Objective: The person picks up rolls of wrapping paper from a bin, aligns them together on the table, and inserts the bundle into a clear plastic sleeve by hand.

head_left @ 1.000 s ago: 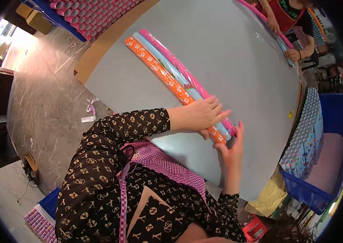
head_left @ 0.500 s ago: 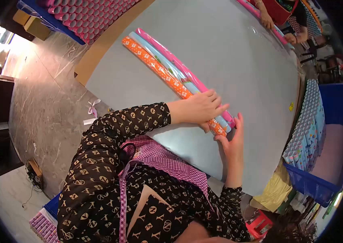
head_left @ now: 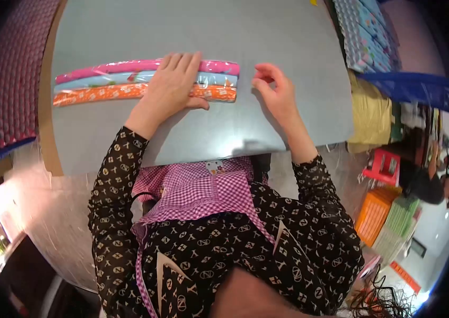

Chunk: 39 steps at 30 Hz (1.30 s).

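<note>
Three rolls of wrapping paper lie side by side across the grey tabletop, under shiny clear film. The pink roll (head_left: 113,68) is farthest from me, the light blue roll (head_left: 97,81) is in the middle, and the orange roll (head_left: 100,94) with white marks is nearest. My left hand (head_left: 171,87) lies flat over all three, right of their middle, its thumb stretched out on the near side. Just past the rolls' right ends, my right hand (head_left: 276,90) hovers apart from them, thumb and forefinger curved with a gap and nothing visible between.
The grey table (head_left: 208,132) has its front edge against my checked apron. Many pink rolls (head_left: 7,69) are stacked at the left. At the right stand a blue crate (head_left: 410,87), blue rolls (head_left: 365,37), a yellow bag (head_left: 370,111) and a red stool (head_left: 383,167). Another person (head_left: 425,183) is farther right.
My view has turned, so the rolls now lie nearly level across it. My right hand has let go of the rolls' ends and moved off to the right. My left hand remains on them.
</note>
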Motion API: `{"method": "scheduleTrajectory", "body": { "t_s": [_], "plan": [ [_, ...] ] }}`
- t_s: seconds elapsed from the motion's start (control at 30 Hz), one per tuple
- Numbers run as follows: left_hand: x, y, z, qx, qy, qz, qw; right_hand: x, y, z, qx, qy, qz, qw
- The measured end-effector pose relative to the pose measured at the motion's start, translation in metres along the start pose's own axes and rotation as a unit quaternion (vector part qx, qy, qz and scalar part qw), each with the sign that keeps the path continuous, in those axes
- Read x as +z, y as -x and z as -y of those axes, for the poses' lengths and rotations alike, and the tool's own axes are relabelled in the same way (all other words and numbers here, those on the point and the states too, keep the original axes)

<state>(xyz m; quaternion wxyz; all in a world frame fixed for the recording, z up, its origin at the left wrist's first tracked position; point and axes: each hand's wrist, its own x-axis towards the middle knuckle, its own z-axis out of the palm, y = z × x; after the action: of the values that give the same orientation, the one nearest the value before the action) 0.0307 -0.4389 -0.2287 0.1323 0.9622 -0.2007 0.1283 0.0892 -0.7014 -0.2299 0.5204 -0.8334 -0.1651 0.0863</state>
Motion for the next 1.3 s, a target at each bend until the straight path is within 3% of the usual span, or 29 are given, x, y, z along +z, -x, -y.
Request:
{"method": "scheduleTrajectory", "body": {
  "t_s": [0.3, 0.43, 1.03, 1.1, 1.3],
  "plan": [
    [-0.003, 0.003, -0.004, -0.010, -0.013, 0.026, 1.000, 0.021, -0.013, 0.015, 0.117, -0.135, 0.017, 0.984],
    [-0.005, 0.003, -0.007, -0.023, 0.009, 0.069, 0.997, 0.020, -0.013, 0.019, 0.123, -0.089, 0.021, 0.988],
    [-0.001, 0.002, -0.006, -0.008, -0.022, 0.025, 0.999, 0.022, -0.016, 0.021, 0.074, -0.009, 0.008, 0.997],
    [-0.002, 0.002, -0.006, -0.013, -0.022, 0.024, 0.999, 0.016, -0.021, 0.020, 0.031, 0.075, 0.041, 0.996],
    [-0.002, 0.002, -0.005, -0.021, -0.014, 0.024, 0.999, 0.022, -0.014, 0.049, 0.006, 0.100, 0.033, 0.994]
  ]
}}
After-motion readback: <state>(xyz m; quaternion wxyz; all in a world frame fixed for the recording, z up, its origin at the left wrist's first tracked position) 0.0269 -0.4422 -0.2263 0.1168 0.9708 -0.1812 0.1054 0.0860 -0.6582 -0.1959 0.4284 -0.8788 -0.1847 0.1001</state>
